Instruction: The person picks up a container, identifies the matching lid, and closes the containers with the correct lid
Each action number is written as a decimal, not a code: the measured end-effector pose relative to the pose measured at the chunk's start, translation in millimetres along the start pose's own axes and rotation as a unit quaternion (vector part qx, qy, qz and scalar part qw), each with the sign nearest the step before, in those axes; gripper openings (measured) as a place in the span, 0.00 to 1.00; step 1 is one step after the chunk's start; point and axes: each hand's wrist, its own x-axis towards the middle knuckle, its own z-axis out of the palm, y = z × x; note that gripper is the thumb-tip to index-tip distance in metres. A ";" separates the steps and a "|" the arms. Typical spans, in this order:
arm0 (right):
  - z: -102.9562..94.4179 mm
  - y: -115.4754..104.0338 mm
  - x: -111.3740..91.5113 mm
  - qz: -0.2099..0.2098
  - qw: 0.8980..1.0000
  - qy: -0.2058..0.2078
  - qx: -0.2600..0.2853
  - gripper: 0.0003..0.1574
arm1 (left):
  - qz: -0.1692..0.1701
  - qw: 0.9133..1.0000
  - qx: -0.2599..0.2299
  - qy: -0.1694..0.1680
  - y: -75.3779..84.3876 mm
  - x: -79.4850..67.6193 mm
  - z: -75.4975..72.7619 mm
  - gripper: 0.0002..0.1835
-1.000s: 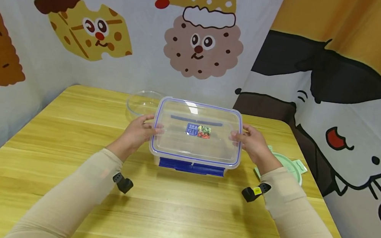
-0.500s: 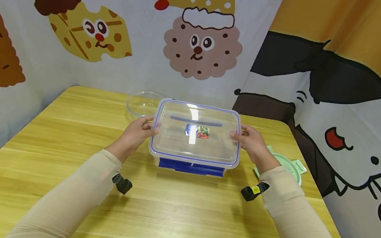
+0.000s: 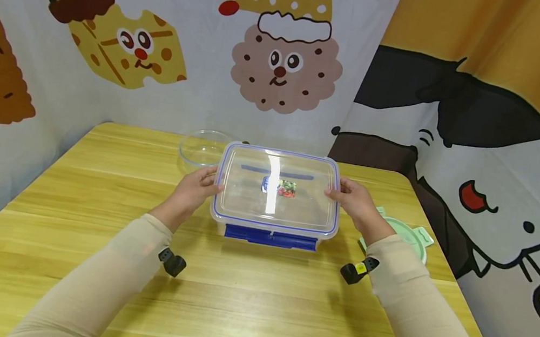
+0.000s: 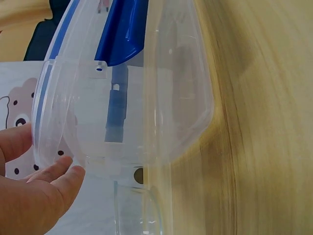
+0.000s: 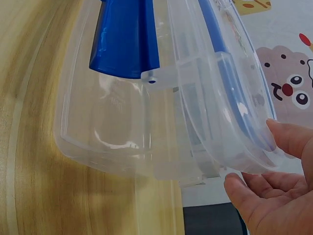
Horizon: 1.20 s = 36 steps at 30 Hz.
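Container (image 3: 247, 201), long axis left-right (latch (image 3: 270, 237) frontward)

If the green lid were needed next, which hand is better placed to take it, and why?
Probably the right hand: the green lid lies on its side of the clear box, whereas the left hand is opposite. Both hands hold the box, so the right must first let go.
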 end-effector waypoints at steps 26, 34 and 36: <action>2.3 6.7 5.6 0.013 1.000 -0.023 0.013 0.38 | -0.005 1.000 -0.003 -0.022 -8.3 6.5 -2.0 0.31; 2.4 10.0 9.6 0.019 0.999 -0.027 0.013 0.38 | -0.016 1.000 -0.002 -0.022 -9.0 6.7 -2.3 0.30; 2.1 10.9 10.2 0.022 0.999 -0.027 0.010 0.38 | -0.019 1.000 0.000 -0.021 -8.8 6.8 -2.0 0.29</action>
